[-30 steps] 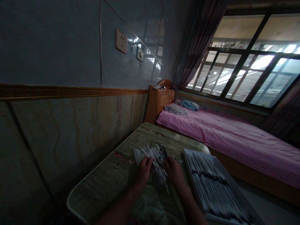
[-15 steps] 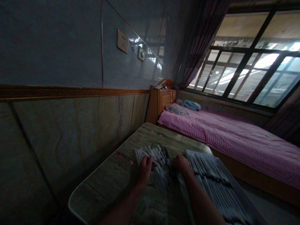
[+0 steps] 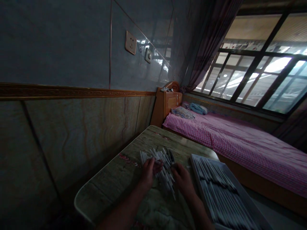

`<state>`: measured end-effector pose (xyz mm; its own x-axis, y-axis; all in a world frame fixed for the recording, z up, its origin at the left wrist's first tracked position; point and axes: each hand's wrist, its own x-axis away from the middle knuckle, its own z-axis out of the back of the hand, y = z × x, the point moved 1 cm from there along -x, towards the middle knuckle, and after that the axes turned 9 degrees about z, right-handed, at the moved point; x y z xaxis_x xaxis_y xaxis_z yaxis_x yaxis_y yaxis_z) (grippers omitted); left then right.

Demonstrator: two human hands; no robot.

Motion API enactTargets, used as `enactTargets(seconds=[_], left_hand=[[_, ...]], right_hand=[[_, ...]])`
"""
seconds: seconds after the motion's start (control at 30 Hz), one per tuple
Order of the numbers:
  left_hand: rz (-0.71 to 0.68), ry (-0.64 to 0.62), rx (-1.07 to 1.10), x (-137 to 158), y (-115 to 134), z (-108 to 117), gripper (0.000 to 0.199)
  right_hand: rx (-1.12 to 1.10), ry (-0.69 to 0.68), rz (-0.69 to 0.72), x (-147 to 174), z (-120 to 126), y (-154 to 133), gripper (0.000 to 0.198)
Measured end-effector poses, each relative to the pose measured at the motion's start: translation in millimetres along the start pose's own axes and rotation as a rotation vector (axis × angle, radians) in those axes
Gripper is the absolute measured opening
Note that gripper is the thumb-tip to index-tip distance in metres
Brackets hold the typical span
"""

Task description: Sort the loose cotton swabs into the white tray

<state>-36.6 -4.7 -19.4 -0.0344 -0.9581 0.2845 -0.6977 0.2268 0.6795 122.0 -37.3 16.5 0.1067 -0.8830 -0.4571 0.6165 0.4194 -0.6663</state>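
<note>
A loose heap of slim white pens (image 3: pixel 163 156), some with dark ends, lies on the table between my hands. My left hand (image 3: pixel 149 172) is at the left side of the heap, thumb and fingers closed on what looks like a white pen. At the heap's right side is my right hand (image 3: pixel 181 178), its fingers drawn together beside dark pen caps (image 3: pixel 170 155). What those fingers hold, if anything, is too dark to make out. Right of that hand is a shallow grey tray (image 3: pixel 240 177) with rows of similar white, dark-ended pens.
The marble-patterned table (image 3: pixel 115 188) has a rounded corner at the left and stands close to the tiled wall (image 3: pixel 96 127). Beyond it is a bed (image 3: pixel 216 131) with a pink checked cover and a wooden headboard (image 3: pixel 170 100). A window is at the right.
My right hand has moved left from beside the tray to the heap of pens. My left hand stays at the heap's left side. The view has shifted slightly.
</note>
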Motion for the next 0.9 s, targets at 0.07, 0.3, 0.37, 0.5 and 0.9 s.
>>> enactTargets(seconds=[0.07, 0.3, 0.37, 0.5, 0.9], left_hand=[[0.01, -0.01, 0.032, 1.3, 1.2, -0.3, 0.032], [0.031, -0.008, 0.068, 8.2, 4.1, -3.4, 0.027], [0.041, -0.018, 0.085, 8.4, 3.9, -3.7, 0.025], [0.076, -0.014, 0.097, 9.0, 4.5, -3.5, 0.021], [-0.046, -0.086, -0.248, 13.2, 0.5, -5.3, 0.037]], right_hand=[[-0.029, -0.011, -0.002, 7.0, -6.4, -4.9, 0.022], [-0.009, -0.029, -0.025, 8.7, -10.2, -11.0, 0.018], [0.013, -0.031, -0.026, 8.9, -9.9, -10.3, 0.019], [0.028, -0.049, -0.039, 10.7, -10.9, -7.1, 0.019], [0.273, -0.096, -0.005, 11.8, 0.5, -29.2, 0.02]])
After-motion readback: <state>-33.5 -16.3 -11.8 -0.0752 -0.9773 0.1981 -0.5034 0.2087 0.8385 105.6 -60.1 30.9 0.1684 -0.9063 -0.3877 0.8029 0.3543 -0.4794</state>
